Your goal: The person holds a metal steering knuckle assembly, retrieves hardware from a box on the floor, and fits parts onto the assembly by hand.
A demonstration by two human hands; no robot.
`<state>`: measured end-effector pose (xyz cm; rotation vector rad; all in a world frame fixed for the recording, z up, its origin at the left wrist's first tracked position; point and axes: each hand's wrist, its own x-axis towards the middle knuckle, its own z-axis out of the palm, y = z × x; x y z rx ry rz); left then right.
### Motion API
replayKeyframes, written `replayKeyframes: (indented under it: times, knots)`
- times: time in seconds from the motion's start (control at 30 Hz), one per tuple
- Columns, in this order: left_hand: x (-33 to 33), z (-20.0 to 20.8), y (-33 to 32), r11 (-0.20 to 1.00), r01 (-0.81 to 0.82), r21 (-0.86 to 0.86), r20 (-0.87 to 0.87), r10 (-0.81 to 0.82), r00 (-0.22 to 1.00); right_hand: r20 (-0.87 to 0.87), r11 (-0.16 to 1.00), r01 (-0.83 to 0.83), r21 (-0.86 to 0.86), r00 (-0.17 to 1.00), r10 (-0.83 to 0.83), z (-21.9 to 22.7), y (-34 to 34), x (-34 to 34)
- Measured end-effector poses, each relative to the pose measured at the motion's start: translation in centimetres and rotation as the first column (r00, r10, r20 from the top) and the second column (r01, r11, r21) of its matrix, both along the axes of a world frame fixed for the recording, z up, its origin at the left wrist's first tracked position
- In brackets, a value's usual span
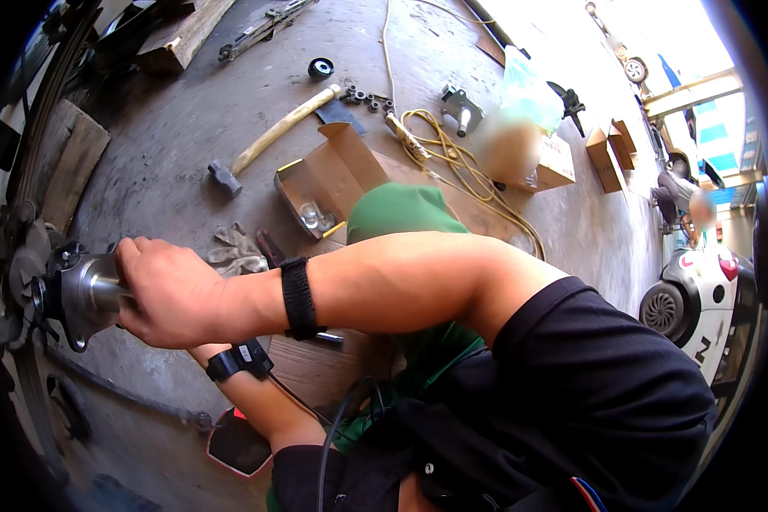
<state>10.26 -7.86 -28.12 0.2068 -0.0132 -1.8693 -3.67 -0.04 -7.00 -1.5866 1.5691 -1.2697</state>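
Note:
My right hand (171,294) is closed, fingers wrapped round the shiny cylindrical end of a flanged metal part (85,290). The part sits against a dark assembly (34,282) at the left edge. My left forearm (269,401), with a black band at the wrist, reaches up from below, and its hand is hidden behind my right hand and wrist. Beyond my right forearm lie grey work gloves (235,249) and an open cardboard box (324,183) with clear plastic-looking pieces inside. A wooden-handled sledgehammer (273,136) rests on the floor farther off.
Behind the box are several dark nuts (369,100), a coiled yellow cable (456,162) and another flanged metal part (462,111). Wooden blocks (75,166) stand at the left. A red-edged black tray (239,444) lies below my left arm. A white vehicle (700,299) and a person (678,200) are at the right.

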Motion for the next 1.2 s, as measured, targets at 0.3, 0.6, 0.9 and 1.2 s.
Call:
replayKeyframes:
  times: [0.3, 0.6, 0.9, 1.2]
  knots:
    - [-0.7, 0.5, 0.7, 1.000, -0.025, -0.011, -0.028, 0.025, 0.999, -0.006, 1.000, -0.016, 0.024, 1.000, 0.016, 0.5, 0.0, -0.5]
    - [-1.3, 2.2, 0.4, 0.996, -0.079, -0.033, -0.209, 0.070, 0.975, -0.083, 0.997, -0.048, -0.056, 0.996, 0.043, 0.3, -0.4, -0.5]
    - [-1.3, 2.1, -1.1, 0.989, -0.122, -0.079, -0.214, 0.103, 0.971, -0.068, 0.998, -0.058, -0.033, 0.996, 0.055, -0.1, -0.4, -0.2]
    - [-1.6, 2.4, -0.6, 0.994, -0.083, -0.073, -0.141, 0.072, 0.987, -0.041, 0.992, -0.099, 0.083, 0.994, 0.102, 0.7, -0.3, -0.8]
